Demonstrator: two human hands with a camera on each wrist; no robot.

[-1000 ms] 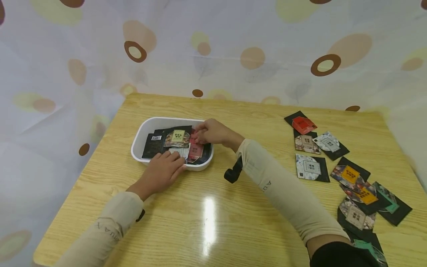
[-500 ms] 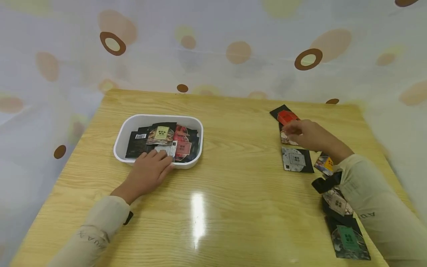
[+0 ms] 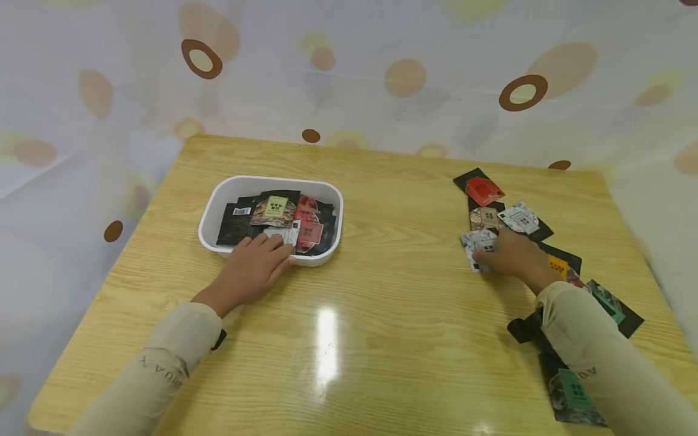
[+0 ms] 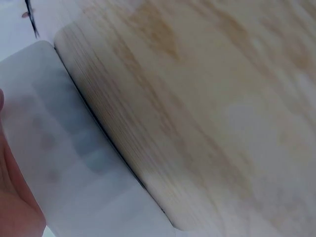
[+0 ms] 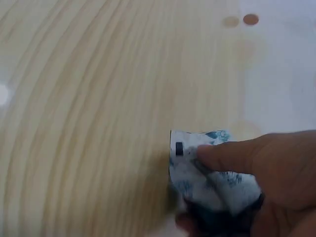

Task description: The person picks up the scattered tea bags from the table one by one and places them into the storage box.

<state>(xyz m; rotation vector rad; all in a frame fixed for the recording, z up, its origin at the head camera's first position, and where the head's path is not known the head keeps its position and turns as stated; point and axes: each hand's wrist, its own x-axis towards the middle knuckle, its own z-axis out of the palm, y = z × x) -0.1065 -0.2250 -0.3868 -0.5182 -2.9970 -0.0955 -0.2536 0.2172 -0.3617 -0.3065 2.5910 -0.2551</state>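
My right hand [image 3: 512,254] pinches a black sachet with a white-and-blue label [image 3: 480,245], thumb on its printed face. The right wrist view shows the same sachet [image 5: 202,187] creased under the thumb, its dark end beside the fingers. My left hand [image 3: 252,266] grips the near rim of a white plastic box [image 3: 218,197], fingers hooked over the edge and onto the packets. Inside lie several black sachets [image 3: 235,224], with a yellow-labelled one [image 3: 275,208] and a red-labelled one [image 3: 309,233] among them. The box wall [image 4: 74,143] fills the left of the left wrist view.
Near the right hand lie a red-labelled sachet [image 3: 482,189], a brown-patterned one [image 3: 484,219] and another white-labelled one [image 3: 520,218]. Orange-labelled [image 3: 557,265] and green-labelled sachets [image 3: 575,390] lie nearer the right sleeve. A patterned cloth [image 3: 349,72] hangs behind the wooden table [image 3: 392,303].
My right hand has left the box, swung across to the sachets on the right and taken hold of a white-labelled one. My left hand has stayed at the box rim.
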